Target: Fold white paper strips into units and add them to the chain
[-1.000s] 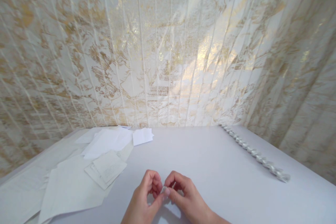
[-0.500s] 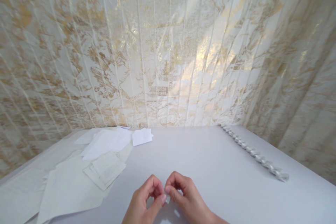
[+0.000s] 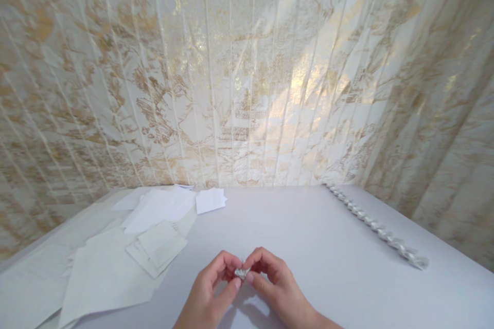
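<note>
Between the fingertips of both hands is a small folded paper piece (image 3: 242, 272), whitish with grey marks. My left hand (image 3: 214, 288) pinches its left side, thumb below and index finger above. From the other side my right hand (image 3: 274, 285) grips it with thumb and index finger. Both hands are held just above the white table near its front edge, casting shadows on it. The fingers cover part of the piece, so its full shape is hidden.
Overlapping paper sheets (image 3: 111, 275) cover the table's left side, with smaller cut pieces (image 3: 160, 247) on top. A small white paper stack (image 3: 210, 200) lies near the back. Along the right runs a long chain of folded paper (image 3: 376, 226). A patterned curtain (image 3: 247, 72) hangs behind.
The hands have risen slightly and turned the small paper piece, which shows more clearly now between the fingertips. The view has shifted a little.
</note>
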A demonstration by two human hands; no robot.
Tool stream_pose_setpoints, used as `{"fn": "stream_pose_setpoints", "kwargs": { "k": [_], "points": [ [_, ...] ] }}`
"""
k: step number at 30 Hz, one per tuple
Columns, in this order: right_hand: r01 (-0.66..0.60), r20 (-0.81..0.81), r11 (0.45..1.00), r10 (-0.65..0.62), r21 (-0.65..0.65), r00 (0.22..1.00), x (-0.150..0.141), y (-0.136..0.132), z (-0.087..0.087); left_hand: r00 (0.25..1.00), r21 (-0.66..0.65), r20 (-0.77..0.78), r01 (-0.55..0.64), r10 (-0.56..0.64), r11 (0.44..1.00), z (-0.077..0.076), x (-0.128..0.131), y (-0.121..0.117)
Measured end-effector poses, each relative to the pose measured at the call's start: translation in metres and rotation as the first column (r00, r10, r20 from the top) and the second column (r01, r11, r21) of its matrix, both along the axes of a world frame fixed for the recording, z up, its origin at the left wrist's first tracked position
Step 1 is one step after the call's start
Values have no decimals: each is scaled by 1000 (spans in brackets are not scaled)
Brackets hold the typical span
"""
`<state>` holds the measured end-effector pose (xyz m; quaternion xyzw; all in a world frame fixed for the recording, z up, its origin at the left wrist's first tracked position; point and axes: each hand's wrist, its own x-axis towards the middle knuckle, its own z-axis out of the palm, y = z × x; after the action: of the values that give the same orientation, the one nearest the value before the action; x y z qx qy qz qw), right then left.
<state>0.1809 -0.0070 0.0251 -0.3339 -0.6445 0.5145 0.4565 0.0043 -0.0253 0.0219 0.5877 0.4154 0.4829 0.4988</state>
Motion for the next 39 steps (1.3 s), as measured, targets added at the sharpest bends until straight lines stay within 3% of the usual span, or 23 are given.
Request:
{"fn": "stream_pose_setpoints", "kwargs": {
  "k": [9,17,25,31,35,39],
  "points": [
    [16,-23,998,-18,-56,1000,-2,2,-6,990,85,-134,-26,38,996,2,0,1],
    [-98,-132,991,85,-93,988,-7,0,-12,996,31,-22,-81,82,996,-1,1,-1],
    [-89,-18,996,90,17,996,-5,-1,-7,983,-104,183,16,3,994,-9,3,2],
    [-9,75,1000,9,-3,997,-6,-3,-4,992,-71,105,-60,67,996,-3,1,1],
    [58,92,986,-73,159,993,-5,-3,-4,993,-103,117,-6,18,995,-5,6,-1],
    [78,179,931,-150,358,972,0,-1,-5,996,-134,88,35,-23,990,-5,11,-5]
  ]
}}
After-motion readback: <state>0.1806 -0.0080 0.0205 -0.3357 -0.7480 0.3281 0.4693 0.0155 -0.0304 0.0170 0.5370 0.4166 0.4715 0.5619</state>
